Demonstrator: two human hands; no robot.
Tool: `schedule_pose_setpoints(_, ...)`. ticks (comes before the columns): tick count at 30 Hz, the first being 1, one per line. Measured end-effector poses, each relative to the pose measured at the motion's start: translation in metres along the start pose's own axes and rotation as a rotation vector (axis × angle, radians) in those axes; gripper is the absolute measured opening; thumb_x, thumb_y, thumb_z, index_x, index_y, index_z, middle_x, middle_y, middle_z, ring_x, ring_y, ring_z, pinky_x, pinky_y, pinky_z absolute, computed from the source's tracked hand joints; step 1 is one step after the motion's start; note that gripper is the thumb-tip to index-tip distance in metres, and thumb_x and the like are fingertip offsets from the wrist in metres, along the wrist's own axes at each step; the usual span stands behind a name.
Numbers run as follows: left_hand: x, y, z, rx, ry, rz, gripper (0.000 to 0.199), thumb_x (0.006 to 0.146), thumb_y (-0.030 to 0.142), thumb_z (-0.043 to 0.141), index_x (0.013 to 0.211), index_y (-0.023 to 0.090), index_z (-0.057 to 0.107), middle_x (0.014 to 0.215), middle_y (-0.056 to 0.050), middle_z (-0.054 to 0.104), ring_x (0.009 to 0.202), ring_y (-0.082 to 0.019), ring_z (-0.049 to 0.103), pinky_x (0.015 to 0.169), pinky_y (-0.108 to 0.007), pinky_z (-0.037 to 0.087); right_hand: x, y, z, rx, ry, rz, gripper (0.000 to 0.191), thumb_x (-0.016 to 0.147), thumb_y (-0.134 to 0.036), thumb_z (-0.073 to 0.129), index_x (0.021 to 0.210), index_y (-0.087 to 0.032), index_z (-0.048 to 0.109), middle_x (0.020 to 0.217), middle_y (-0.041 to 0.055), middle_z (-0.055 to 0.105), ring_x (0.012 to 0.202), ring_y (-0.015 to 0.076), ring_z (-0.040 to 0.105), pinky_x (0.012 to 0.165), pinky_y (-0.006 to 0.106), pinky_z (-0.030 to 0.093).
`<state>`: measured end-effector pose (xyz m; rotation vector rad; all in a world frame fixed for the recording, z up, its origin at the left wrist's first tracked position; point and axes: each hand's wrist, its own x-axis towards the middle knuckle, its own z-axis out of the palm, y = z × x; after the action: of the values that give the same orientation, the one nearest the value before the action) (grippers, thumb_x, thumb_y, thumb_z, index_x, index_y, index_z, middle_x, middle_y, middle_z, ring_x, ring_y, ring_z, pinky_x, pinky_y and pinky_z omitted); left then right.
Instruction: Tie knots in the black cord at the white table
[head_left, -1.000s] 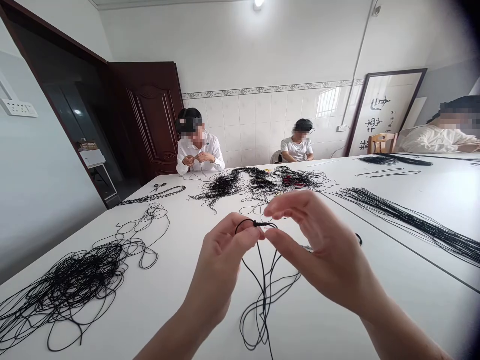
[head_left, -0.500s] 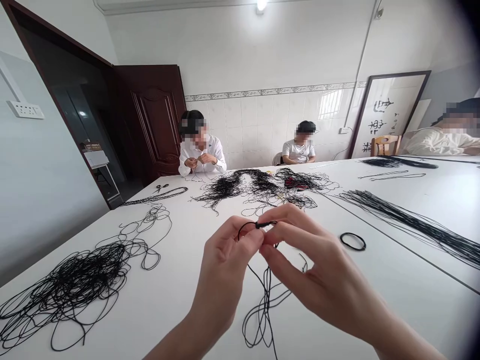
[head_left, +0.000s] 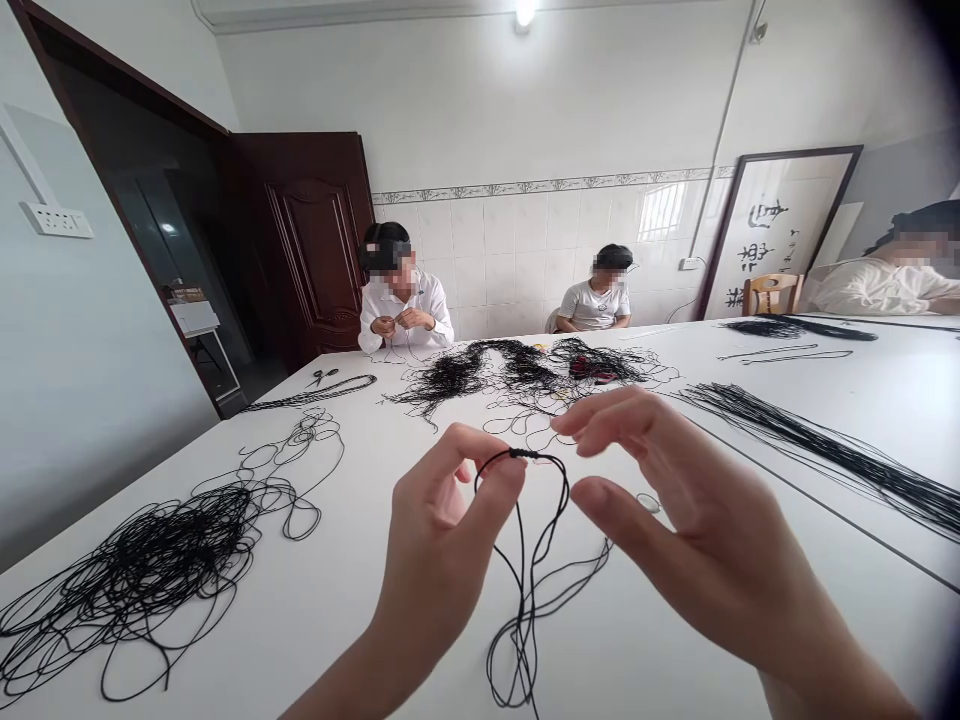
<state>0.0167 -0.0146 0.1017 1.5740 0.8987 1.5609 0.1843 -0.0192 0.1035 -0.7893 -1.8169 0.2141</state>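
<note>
Between the thumb and fingers of my left hand (head_left: 444, 520), a thin black cord (head_left: 561, 490) is pinched at a short wrapped knot. Loops and strands of the cord hang below the knot down to the white table (head_left: 337, 600). My right hand (head_left: 675, 510) is just to the right of the cord, thumb and fingers apart, holding nothing. Behind the right fingers a small ring-shaped thing (head_left: 648, 503) shows in part on the table.
A loose tangle of black cord (head_left: 180, 540) lies at left. More tangled cord (head_left: 450, 375) is at the table's middle, near scissors (head_left: 322, 377). A straight bundle of cord (head_left: 817, 450) lies at right. A person in white (head_left: 409, 300) handles cord across the table; two others sit farther right.
My right hand has let go of the cord and drawn back to the right, its fingers spreading. My left hand keeps its pinch on the knot, which now shows more fully.
</note>
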Motion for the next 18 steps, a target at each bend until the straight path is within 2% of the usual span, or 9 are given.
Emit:
schedule_pose_setpoints(2, -0.002, 0.000, 0.002, 0.064, -0.005, 0.072, 0.015, 0.086, 0.024, 0.064, 0.071, 0.025, 0.061, 0.070, 0.002, 0.053, 0.072, -0.015, 0.044, 0.067, -0.029, 0.033, 0.001, 0.000, 0.001, 0.005, -0.022, 0.035, 0.008, 0.094, -0.033, 0.056, 0.101, -0.029, 0.053, 0.096, 0.0009, 0.062, 0.094, 0.0156, 0.060, 0.074, 0.024, 0.051)
schedule_pose_setpoints(5, -0.005, -0.001, 0.003, 0.145, -0.010, 0.174, 0.012, 0.086, 0.025, 0.063, 0.074, 0.026, 0.064, 0.073, 0.000, 0.055, 0.072, -0.017, 0.047, 0.067, -0.031, 0.034, 0.002, -0.002, 0.004, 0.013, -0.061, 0.071, 0.007, 0.095, -0.030, 0.053, 0.093, -0.027, 0.059, 0.079, -0.0011, 0.063, 0.072, 0.0120, 0.059, 0.058, 0.021, 0.048)
schedule_pose_setpoints(8, -0.006, -0.001, 0.001, 0.171, -0.020, 0.205, 0.010, 0.084, 0.023, 0.064, 0.075, 0.027, 0.064, 0.075, 0.001, 0.054, 0.074, -0.017, 0.047, 0.072, -0.031, 0.034, 0.003, -0.003, 0.004, 0.024, -0.058, 0.056, 0.010, 0.095, -0.027, 0.052, 0.088, -0.025, 0.059, 0.078, 0.0000, 0.063, 0.071, 0.0121, 0.060, 0.048, 0.020, 0.042)
schedule_pose_setpoints(11, -0.002, 0.000, -0.004, 0.035, -0.144, 0.057, 0.005, 0.080, 0.027, 0.060, 0.076, 0.026, 0.061, 0.077, 0.000, 0.052, 0.076, -0.018, 0.043, 0.074, -0.031, 0.033, 0.002, -0.005, 0.003, 0.010, -0.062, 0.015, 0.007, 0.095, -0.024, 0.053, 0.090, -0.026, 0.057, 0.082, -0.0001, 0.063, 0.075, 0.0123, 0.061, 0.048, 0.019, 0.042)
schedule_pose_setpoints(14, 0.002, 0.001, -0.009, -0.084, -0.271, -0.136, 0.014, 0.079, 0.037, 0.055, 0.075, 0.024, 0.058, 0.076, -0.001, 0.045, 0.079, -0.019, 0.039, 0.077, -0.032, 0.030, 0.001, -0.005, 0.002, -0.033, -0.051, -0.022, 0.007, 0.095, -0.021, 0.053, 0.091, -0.027, 0.054, 0.083, -0.0026, 0.062, 0.073, 0.0101, 0.059, 0.055, 0.019, 0.045)
schedule_pose_setpoints(18, 0.004, 0.003, -0.008, -0.071, -0.297, -0.270, 0.020, 0.079, 0.039, 0.058, 0.069, 0.022, 0.053, 0.072, 0.000, 0.038, 0.075, -0.018, 0.035, 0.073, -0.033, 0.028, 0.002, -0.003, 0.003, -0.069, -0.039, -0.040, 0.009, 0.095, -0.019, 0.053, 0.091, -0.027, 0.053, 0.083, -0.0043, 0.061, 0.073, 0.0079, 0.058, 0.065, 0.020, 0.046)
